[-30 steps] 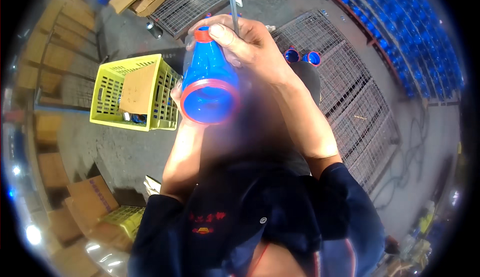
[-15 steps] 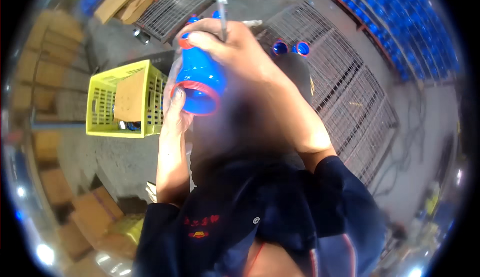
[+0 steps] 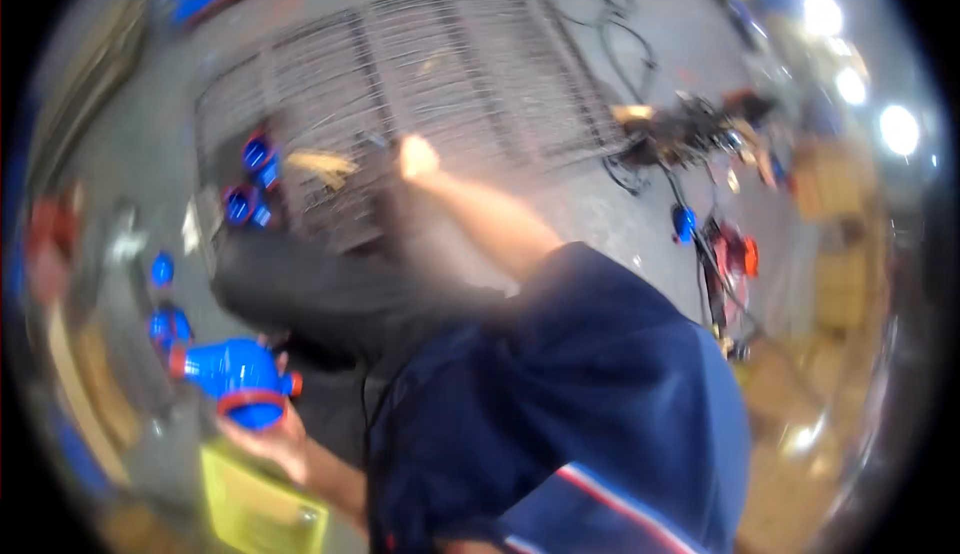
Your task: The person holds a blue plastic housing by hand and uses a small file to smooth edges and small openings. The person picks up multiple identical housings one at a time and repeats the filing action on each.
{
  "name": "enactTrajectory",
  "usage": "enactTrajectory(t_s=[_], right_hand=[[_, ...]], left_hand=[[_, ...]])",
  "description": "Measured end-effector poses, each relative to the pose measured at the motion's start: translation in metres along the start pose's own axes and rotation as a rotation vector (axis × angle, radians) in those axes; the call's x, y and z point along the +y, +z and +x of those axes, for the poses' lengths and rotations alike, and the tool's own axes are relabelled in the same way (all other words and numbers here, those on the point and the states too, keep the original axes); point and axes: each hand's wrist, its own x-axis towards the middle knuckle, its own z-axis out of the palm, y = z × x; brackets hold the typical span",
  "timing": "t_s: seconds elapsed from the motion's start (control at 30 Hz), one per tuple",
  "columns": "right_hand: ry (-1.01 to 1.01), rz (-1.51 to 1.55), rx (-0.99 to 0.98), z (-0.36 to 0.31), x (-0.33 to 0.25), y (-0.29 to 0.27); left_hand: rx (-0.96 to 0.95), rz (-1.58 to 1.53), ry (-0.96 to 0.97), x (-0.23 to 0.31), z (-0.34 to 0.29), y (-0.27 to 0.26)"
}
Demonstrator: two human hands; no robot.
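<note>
At left we hold the blue fitting (image 3: 232,362) in our left hand (image 3: 277,441), fingers curled round its wide mouth; a firm cradle there keeps it steady, clear of the yellow crate (image 3: 255,506) nearby. Two other fittings (image 3: 258,154) stand beyond our leg (image 3: 300,279), which blocks the space between hands. Rightward, our right hand (image 3: 418,158) blurs before the mesh rack (image 3: 490,64); we cannot tell how its fingers are set.

1. Readable texts, labels, brands, numbers and signs: none; much of the frame is blurred.
</note>
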Motion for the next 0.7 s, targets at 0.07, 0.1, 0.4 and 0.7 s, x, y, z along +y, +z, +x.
enactTrajectory(t_s=[0.07,0.1,0.4,0.7], right_hand=[[0.168,-0.224,-0.053,-0.010,0.032,-0.002],[0.178,-0.275,-0.007,-0.008,0.078,0.006],[0.085,-0.360,-0.135,-0.025,0.101,0.003],[0.171,0.257,0.416,-0.054,0.192,-0.136]], left_hand=[[0.079,0.181,-0.012,0.005,-0.011,0.009],[0.057,0.152,-0.036,-0.003,-0.007,0.022],[-0.398,0.025,-0.242,-0.005,0.060,0.000],[-0.169,0.150,0.096,-0.003,0.058,0.093]])
